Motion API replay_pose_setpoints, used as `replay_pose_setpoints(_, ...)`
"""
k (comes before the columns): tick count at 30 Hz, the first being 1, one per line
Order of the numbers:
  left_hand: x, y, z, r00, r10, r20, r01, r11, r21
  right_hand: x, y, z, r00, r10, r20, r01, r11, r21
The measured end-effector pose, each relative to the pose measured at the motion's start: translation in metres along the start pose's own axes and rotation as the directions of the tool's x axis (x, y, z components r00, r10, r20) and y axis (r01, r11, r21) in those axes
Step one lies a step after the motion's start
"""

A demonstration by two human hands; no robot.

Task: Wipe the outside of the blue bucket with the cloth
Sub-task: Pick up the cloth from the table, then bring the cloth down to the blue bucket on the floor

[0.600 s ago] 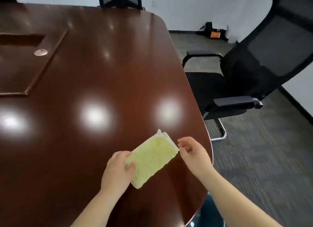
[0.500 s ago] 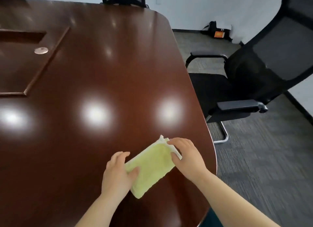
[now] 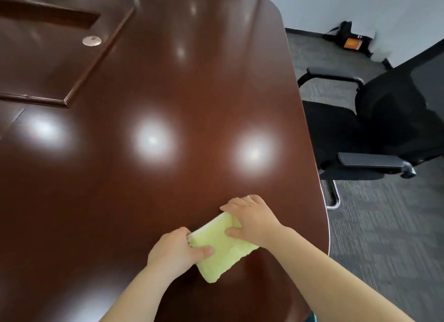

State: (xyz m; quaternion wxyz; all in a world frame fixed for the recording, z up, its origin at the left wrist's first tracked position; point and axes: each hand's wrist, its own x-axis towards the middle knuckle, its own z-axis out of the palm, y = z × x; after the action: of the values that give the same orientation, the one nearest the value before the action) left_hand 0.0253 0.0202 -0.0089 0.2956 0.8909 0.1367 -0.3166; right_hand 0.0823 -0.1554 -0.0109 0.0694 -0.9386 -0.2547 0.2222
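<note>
No legible text, label, brand, number or sign anywhere in view. Orange panel (image 3: 351, 43) on the dark object on the floor at two o'clock too small and blurred to read. Round metal disc (image 3: 91, 41) on the table (image 3: 192, 93) at eleven o'clock blank. Nothing printed on the yellow-green cloth (image 3: 221, 246) at six o'clock, nor on the black office chair (image 3: 374, 129) at three o'clock.
</note>
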Motion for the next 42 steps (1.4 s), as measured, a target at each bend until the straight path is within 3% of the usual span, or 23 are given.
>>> replay_pose_setpoints(4, -0.001, 0.000, 0.002, 0.997, 0.072, -0.009, -0.072, 0.984, -0.165, 0.003, -0.001, -0.004, 0.998, 0.058, 0.008, -0.058, 0.998, -0.033)
replay_pose_setpoints(7, -0.001, 0.004, 0.003, 0.992, 0.128, -0.005, -0.118, 0.901, -0.418, -0.009, 0.003, -0.002, 0.990, 0.136, -0.030, -0.133, 0.987, 0.086)
replay_pose_setpoints(13, -0.010, 0.032, -0.002, 0.957, 0.277, -0.090, -0.279, 0.780, -0.560, -0.059, 0.006, -0.013, 0.926, 0.321, -0.201, -0.245, 0.913, 0.326)
replay_pose_setpoints(15, -0.018, 0.046, -0.004, 0.930, 0.349, -0.112, -0.347, 0.739, -0.578, -0.084, 0.002, -0.017, 0.848, 0.369, -0.382, -0.208, 0.893, 0.399)
replay_pose_setpoints(17, -0.029, 0.062, -0.004, 0.902, 0.415, -0.121, -0.396, 0.680, -0.617, -0.114, -0.007, -0.021, 0.684, 0.370, -0.629, -0.107, 0.904, 0.415)
replay_pose_setpoints(19, -0.042, 0.077, -0.001, 0.882, 0.457, -0.118, -0.415, 0.631, -0.655, -0.144, -0.016, -0.015, 0.563, 0.263, -0.784, -0.050, 0.957, 0.286)
replay_pose_setpoints(20, -0.049, 0.084, 0.001, 0.875, 0.472, -0.109, -0.415, 0.613, -0.672, -0.157, -0.021, -0.008, 0.559, 0.204, -0.803, -0.046, 0.975, 0.216)
replay_pose_setpoints(23, -0.075, 0.104, 0.018, 0.855, 0.519, 0.015, -0.356, 0.607, -0.710, -0.192, -0.029, 0.017, 0.595, 0.155, -0.789, -0.116, 0.988, 0.106)
replay_pose_setpoints(26, -0.114, 0.118, 0.051, 0.782, 0.581, 0.225, -0.230, 0.605, -0.762, -0.232, -0.035, 0.042, 0.499, 0.253, -0.829, -0.196, 0.965, 0.176)
replay_pose_setpoints(28, -0.144, 0.122, 0.082, 0.726, 0.613, 0.311, -0.186, 0.611, -0.769, -0.267, -0.041, 0.061, 0.418, 0.379, -0.826, -0.219, 0.924, 0.313)
replay_pose_setpoints(30, -0.176, 0.120, 0.116, 0.680, 0.636, 0.363, -0.200, 0.638, -0.744, -0.309, -0.049, 0.085, 0.308, 0.596, -0.741, -0.207, 0.802, 0.560)
replay_pose_setpoints(32, -0.210, 0.112, 0.154, 0.612, 0.681, 0.402, -0.255, 0.651, -0.715, -0.354, -0.058, 0.111, 0.195, 0.786, -0.587, -0.145, 0.615, 0.775)
replay_pose_setpoints(34, -0.241, 0.100, 0.193, 0.537, 0.728, 0.425, -0.357, 0.653, -0.668, -0.397, -0.068, 0.136, 0.115, 0.858, -0.501, -0.104, 0.512, 0.853)
replay_pose_setpoints(36, -0.263, 0.087, 0.231, 0.514, 0.739, 0.435, -0.413, 0.658, -0.629, -0.434, -0.082, 0.158, 0.121, 0.888, -0.444, -0.095, 0.455, 0.885)
replay_pose_setpoints(38, -0.281, 0.077, 0.264, 0.530, 0.717, 0.453, -0.394, 0.681, -0.618, -0.461, -0.094, 0.181, 0.191, 0.896, -0.401, -0.144, 0.429, 0.892)
replay_pose_setpoints(42, -0.304, 0.065, 0.308, 0.571, 0.684, 0.454, -0.341, 0.701, -0.627, -0.491, -0.108, 0.207, 0.290, 0.829, -0.478, -0.266, 0.549, 0.792)
